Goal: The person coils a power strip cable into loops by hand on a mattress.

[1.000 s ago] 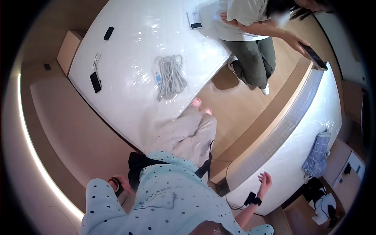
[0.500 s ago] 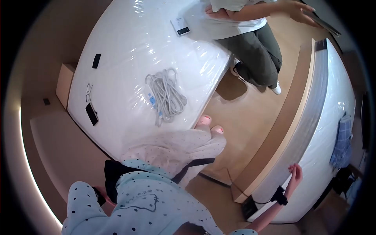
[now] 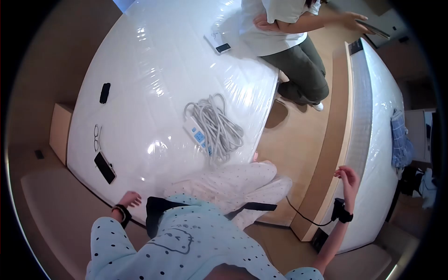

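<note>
My left hand (image 3: pixel 131 199) is over the near left edge of the plastic-covered mattress (image 3: pixel 135 135), fingers loosely apart and holding nothing. The closest item to it is a black phone (image 3: pixel 105 168). On the right, my right hand (image 3: pixel 349 178) is raised beside the second plastic-covered bed, its fingers curled; whether anything is in them I cannot make out. A black band sits on each wrist. In the middle of the mattress lies a coiled grey cable (image 3: pixel 217 128) with a power strip (image 3: pixel 198 135), beyond my legs.
Glasses (image 3: pixel 96 137), a black object (image 3: pixel 105 93) and a white box (image 3: pixel 217 43) lie on the mattress. Another person (image 3: pixel 280 37) sits at its far edge, holding a phone (image 3: pixel 373 30). A blue checked cloth (image 3: pixel 400 140) lies on the right bed (image 3: pixel 380 116).
My left hand has come forward from beside my body to the mattress edge. My right hand is raised further. The view has turned, and the other person's phone hand has shifted.
</note>
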The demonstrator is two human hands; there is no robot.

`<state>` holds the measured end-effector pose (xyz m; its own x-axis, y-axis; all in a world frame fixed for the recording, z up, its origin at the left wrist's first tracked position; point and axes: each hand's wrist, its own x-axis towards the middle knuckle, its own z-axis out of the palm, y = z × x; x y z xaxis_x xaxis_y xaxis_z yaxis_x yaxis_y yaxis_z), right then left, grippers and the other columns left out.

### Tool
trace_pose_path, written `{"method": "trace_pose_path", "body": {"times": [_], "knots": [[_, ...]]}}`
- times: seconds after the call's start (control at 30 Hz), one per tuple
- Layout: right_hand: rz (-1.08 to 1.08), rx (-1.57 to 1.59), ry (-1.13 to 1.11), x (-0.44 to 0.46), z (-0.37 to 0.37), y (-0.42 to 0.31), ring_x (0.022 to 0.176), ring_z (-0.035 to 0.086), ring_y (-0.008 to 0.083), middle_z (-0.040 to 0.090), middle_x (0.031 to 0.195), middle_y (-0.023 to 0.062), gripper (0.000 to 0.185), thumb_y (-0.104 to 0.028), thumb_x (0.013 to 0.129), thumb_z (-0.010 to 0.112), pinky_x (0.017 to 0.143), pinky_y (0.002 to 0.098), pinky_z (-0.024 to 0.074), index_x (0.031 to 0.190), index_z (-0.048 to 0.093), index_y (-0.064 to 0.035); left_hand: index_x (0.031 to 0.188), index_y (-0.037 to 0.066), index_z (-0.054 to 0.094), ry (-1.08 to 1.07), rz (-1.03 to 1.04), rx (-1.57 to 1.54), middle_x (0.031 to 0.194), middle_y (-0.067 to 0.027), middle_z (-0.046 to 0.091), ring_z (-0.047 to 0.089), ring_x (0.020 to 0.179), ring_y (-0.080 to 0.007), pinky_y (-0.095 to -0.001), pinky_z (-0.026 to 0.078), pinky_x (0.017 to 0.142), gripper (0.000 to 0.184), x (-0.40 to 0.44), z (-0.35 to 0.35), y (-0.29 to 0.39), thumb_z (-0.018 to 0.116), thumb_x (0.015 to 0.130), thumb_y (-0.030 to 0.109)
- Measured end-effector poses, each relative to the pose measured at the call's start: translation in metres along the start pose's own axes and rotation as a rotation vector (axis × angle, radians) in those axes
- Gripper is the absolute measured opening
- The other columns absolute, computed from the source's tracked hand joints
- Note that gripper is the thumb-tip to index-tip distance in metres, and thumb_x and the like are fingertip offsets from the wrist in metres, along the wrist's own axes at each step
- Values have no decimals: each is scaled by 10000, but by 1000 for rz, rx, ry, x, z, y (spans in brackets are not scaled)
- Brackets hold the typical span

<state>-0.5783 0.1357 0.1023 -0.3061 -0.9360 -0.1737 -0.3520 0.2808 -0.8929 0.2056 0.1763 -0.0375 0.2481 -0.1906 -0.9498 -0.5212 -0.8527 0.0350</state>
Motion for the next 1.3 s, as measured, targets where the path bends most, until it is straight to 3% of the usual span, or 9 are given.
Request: {"method": "trace_pose_path", "body": {"times": [0.1,0.2,0.33,0.43,0.57,0.67,0.93,1.07,1.3], "knots": [[13,-89,-132,-10,45,-22,790,617,146,614,844,64,114,-36,884,528,715,254,491,968,575,24,774,46,620,251,340,-35,704,-52,640,611,602,-156,-320,474,557,167,39,-26,44,551,746,195],[26,-63,-263,-6,96,-39,775,614,129,628,841,69,154,-40,865,546,710,240,484,1001,576,26,865,19,592,716,849,160,739,-123,633,625,710,-263,-365,497,659,184,46,-26,113,562,746,156],[-86,-312,-451,17,186,-67,904,599,175,617,991,128,320,-191,832,631,785,285,479,1059,570,26,908,46,593,442,852,339,818,-137,641,617,776,-304,-369,494,708,183,27,-5,186,568,753,139],[-410,-558,-473,45,272,-47,1054,539,280,553,1124,203,671,-432,776,667,896,355,425,1162,475,83,950,24,603,129,1030,279,833,-98,645,621,757,-209,-321,496,695,242,65,16,215,609,773,189],[28,-716,-598,94,371,-53,1076,501,369,489,1119,317,1038,-682,516,715,910,412,395,1092,442,137,999,17,598,-320,813,-50,859,-54,648,611,741,-121,-258,497,668,352,27,60,275,620,826,323],[33,-848,-310,91,417,-48,962,574,355,567,1008,282,1043,-706,471,714,854,413,429,1045,487,135,1019,38,591,-359,724,-104,867,-53,645,609,703,-105,-226,491,621,391,14,89,301,617,831,379],[381,-118,-413,68,411,-18,679,618,213,619,731,140,776,-681,565,684,561,283,463,792,612,58,1068,15,525,-1,1025,-280,831,-58,623,595,683,-101,-236,479,589,518,33,109,298,694,765,399],[512,346,-428,16,433,-29,682,621,165,624,750,94,724,-656,658,645,559,270,482,873,625,35,1140,-68,426,364,1070,132,1030,-190,558,566,933,-262,-357,462,791,728,9,83,309,704,719,457],[478,270,-417,-1,450,-3,698,620,172,645,738,71,747,-731,657,568,625,287,502,816,654,-6,1244,-91,328,174,1143,227,1205,-264,396,418,1124,-358,-397,366,946,870,56,82,306,701,704,482]]}}
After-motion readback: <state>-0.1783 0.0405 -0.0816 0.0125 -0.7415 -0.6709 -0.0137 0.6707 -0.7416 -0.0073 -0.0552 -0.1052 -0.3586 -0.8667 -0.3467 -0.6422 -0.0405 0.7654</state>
